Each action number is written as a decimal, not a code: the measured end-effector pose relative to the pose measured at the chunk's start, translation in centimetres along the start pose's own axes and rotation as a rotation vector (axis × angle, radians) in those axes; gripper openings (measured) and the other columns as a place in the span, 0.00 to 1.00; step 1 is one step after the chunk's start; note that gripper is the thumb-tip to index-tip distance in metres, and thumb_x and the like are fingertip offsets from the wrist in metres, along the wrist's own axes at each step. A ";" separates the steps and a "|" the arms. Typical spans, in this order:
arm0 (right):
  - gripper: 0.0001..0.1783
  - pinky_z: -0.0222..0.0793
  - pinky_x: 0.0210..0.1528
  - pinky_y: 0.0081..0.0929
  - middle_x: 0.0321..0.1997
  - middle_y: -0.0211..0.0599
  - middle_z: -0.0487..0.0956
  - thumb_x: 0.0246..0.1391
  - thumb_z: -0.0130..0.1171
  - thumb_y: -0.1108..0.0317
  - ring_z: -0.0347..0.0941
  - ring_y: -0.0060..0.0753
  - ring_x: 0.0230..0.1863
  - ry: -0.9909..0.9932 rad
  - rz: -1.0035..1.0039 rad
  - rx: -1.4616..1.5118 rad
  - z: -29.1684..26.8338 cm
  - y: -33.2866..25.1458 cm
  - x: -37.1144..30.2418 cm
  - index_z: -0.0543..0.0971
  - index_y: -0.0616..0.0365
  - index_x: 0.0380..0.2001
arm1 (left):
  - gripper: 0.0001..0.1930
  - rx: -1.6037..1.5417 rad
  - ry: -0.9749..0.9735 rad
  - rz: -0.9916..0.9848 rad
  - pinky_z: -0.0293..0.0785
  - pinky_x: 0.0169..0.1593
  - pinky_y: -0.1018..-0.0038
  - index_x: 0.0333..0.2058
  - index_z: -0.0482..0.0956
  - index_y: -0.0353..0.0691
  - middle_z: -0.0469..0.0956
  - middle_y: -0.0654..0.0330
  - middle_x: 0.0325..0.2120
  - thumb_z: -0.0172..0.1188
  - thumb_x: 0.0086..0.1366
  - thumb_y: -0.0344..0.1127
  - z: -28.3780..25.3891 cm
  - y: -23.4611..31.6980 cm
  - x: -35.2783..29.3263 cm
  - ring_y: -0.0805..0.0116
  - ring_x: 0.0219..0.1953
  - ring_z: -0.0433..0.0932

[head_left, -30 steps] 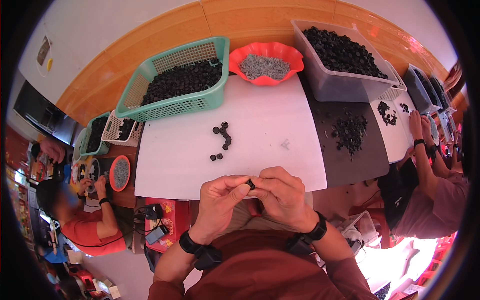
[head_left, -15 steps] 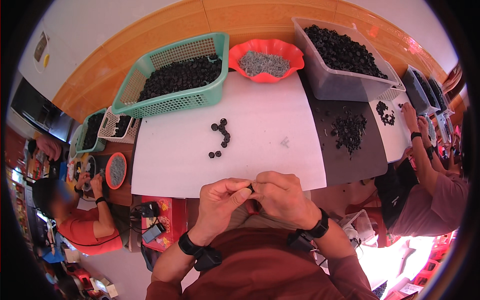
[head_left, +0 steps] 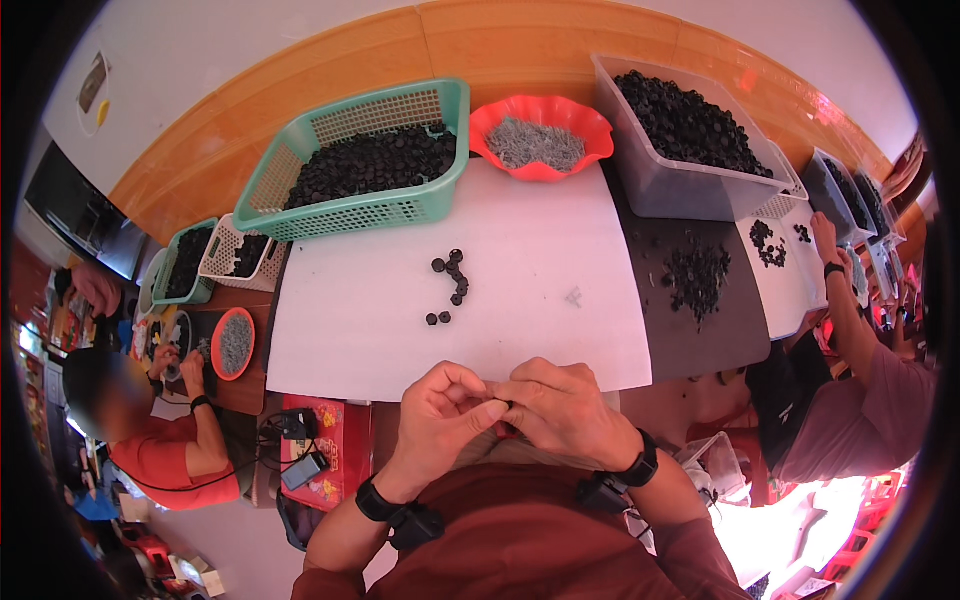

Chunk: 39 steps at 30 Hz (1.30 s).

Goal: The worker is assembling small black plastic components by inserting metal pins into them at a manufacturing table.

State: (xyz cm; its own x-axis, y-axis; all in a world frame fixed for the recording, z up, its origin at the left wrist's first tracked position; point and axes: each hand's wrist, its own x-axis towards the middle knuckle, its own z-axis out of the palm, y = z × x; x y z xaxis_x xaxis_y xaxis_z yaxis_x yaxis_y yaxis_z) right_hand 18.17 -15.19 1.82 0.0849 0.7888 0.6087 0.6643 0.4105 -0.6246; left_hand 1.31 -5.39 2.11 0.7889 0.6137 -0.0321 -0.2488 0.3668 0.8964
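Note:
My left hand (head_left: 440, 415) and my right hand (head_left: 562, 412) meet just in front of the white sheet's near edge. Thumbs and fingertips of both are pinched together; whatever they grip between them is tiny and almost wholly covered. Beyond them, on the white sheet (head_left: 540, 330), lie several small round black parts (head_left: 457, 282) in a crooked line. Two more black parts (head_left: 438, 319) sit apart, nearer to me. A green basket (head_left: 440, 205) of black parts stands at the sheet's far left, beside a red scalloped bowl (head_left: 545, 172) of grey screw-like pieces.
A clear plastic bin (head_left: 680, 190) full of black parts stands far right. Below it, a dark mat (head_left: 650, 330) bears a heap of small black pieces (head_left: 697, 278). One person (head_left: 190, 450) works at left near an orange bowl (head_left: 217, 345), another (head_left: 850, 400) at right.
The black piece that showed between my fingertips is now mostly hidden by them. My left fingers have shifted and curled. The view has tilted slightly, moving the table things down a little.

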 end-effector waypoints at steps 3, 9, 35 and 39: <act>0.18 0.72 0.24 0.31 0.32 0.32 0.74 0.47 0.70 0.73 0.75 0.35 0.24 -0.052 0.014 -0.005 0.1 -0.1 -0.2 0.83 0.56 0.44 | 0.11 0.021 0.000 -0.036 0.77 0.47 0.76 0.39 0.73 0.37 0.81 0.58 0.38 0.68 0.64 0.25 -0.5 -0.5 -0.3 0.74 0.41 0.81; 0.17 0.73 0.25 0.30 0.32 0.33 0.76 0.48 0.71 0.70 0.76 0.36 0.24 -0.066 0.032 0.005 0.4 -0.1 0.0 0.82 0.57 0.43 | 0.11 0.037 0.000 -0.042 0.78 0.48 0.76 0.40 0.73 0.36 0.82 0.56 0.39 0.68 0.64 0.25 -1.0 0.0 -0.4 0.73 0.42 0.81; 0.09 0.70 0.26 0.22 0.28 0.37 0.79 0.51 0.70 0.79 0.75 0.27 0.23 0.187 0.211 -0.053 -3.6 1.5 -1.8 0.83 0.63 0.37 | 0.09 1.333 0.311 0.860 0.79 0.45 0.69 0.39 0.83 0.32 0.84 0.53 0.38 0.68 0.59 0.27 -8.2 9.4 14.9 0.61 0.39 0.84; 0.08 0.69 0.26 0.21 0.28 0.37 0.79 0.52 0.69 0.79 0.74 0.25 0.24 0.183 0.230 -0.037 -3.6 1.9 -2.1 0.83 0.64 0.37 | 0.09 1.276 0.024 0.619 0.79 0.46 0.68 0.37 0.85 0.35 0.84 0.52 0.38 0.69 0.57 0.28 -7.1 6.0 11.5 0.57 0.41 0.84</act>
State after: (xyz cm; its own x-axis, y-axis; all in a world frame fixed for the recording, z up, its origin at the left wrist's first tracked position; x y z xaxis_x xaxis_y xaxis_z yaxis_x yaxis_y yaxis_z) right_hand 21.90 -17.72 1.10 0.3666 0.7621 0.5337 0.6381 0.2114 -0.7403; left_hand 4.91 8.78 3.98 0.7282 0.4564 0.5113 0.1354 -0.8271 0.5456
